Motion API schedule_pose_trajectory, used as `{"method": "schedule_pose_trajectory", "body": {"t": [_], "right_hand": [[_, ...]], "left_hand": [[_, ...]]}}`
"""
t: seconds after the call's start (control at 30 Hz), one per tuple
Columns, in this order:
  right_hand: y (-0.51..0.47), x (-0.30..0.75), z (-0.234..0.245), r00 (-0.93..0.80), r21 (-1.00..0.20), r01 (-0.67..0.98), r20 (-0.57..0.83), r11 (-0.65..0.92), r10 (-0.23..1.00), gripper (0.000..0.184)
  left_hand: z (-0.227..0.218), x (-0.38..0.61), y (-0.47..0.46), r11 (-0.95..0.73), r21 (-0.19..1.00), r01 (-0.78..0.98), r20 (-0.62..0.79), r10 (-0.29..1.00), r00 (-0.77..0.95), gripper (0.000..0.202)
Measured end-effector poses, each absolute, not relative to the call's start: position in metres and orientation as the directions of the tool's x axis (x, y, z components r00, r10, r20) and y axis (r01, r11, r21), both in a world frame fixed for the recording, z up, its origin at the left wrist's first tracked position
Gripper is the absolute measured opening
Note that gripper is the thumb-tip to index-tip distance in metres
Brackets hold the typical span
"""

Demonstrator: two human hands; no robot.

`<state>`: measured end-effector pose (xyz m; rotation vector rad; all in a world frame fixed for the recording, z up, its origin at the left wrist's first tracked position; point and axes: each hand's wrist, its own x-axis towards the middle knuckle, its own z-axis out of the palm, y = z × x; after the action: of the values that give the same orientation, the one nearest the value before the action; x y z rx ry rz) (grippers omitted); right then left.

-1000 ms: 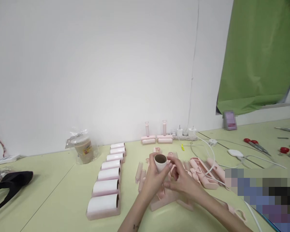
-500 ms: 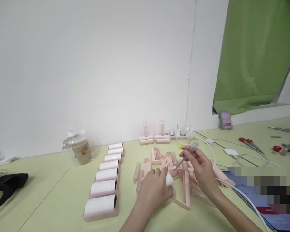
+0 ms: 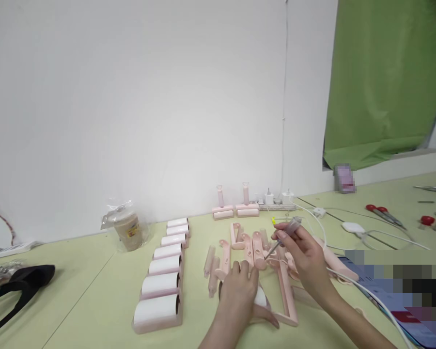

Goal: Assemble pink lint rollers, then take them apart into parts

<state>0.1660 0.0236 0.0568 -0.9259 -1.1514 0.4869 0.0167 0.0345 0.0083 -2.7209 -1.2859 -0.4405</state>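
Note:
My left hand point(image 3: 241, 291) is wrapped round a white paper roll point(image 3: 260, 297) and presses it down on the green table, beside a pink frame-shaped handle part point(image 3: 288, 295). My right hand point(image 3: 305, 257) is raised just behind it, its fingers pinched on a thin clear pink spindle point(image 3: 285, 235) that points down to the left. Several loose pink plastic parts point(image 3: 249, 245) lie scattered between and behind my two hands.
A row of white rolls in pink holders point(image 3: 165, 271) runs along the left. Two upright pink rollers point(image 3: 234, 206) and a power strip point(image 3: 276, 203) stand by the wall. A bagged cup point(image 3: 129, 228), a black bag point(image 3: 16, 283), white cables point(image 3: 349, 232) and red scissors point(image 3: 383, 215) lie around.
My left hand lowered the roll from in front of me down onto the table. My right hand left the roll, picked up the thin pink spindle and holds it raised.

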Motion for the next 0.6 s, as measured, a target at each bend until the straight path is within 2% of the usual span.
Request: {"method": "schedule_pose_trajectory", "body": {"t": [0.13, 0.23, 0.37, 0.47, 0.6], "right_hand": [[0.023, 0.166, 0.056, 0.342, -0.822, 0.109, 0.559, 0.559, 0.755, 0.022], [0.022, 0.166, 0.055, 0.328, -0.823, 0.112, 0.56, 0.557, 0.761, 0.021], [0.023, 0.167, 0.054, 0.328, -0.821, 0.123, 0.563, 0.557, 0.758, 0.021], [0.022, 0.167, 0.057, 0.331, -0.82, 0.142, 0.568, 0.555, 0.754, 0.022], [0.017, 0.17, 0.064, 0.35, -0.807, 0.183, 0.587, 0.561, 0.73, 0.022]], "left_hand": [[0.016, 0.011, 0.032, -0.634, 0.111, 0.765, 0.389, 0.736, 0.554, 0.077], [0.01, 0.011, 0.03, -0.627, 0.168, 0.761, 0.4, 0.749, 0.529, 0.071], [-0.02, 0.01, 0.024, -0.631, 0.267, 0.728, 0.344, 0.768, 0.539, 0.085], [-0.028, 0.005, 0.021, -0.674, 0.199, 0.711, 0.331, 0.729, 0.599, 0.085], [0.012, -0.009, 0.041, -0.731, 0.077, 0.678, 0.357, 0.655, 0.666, 0.073]]}}
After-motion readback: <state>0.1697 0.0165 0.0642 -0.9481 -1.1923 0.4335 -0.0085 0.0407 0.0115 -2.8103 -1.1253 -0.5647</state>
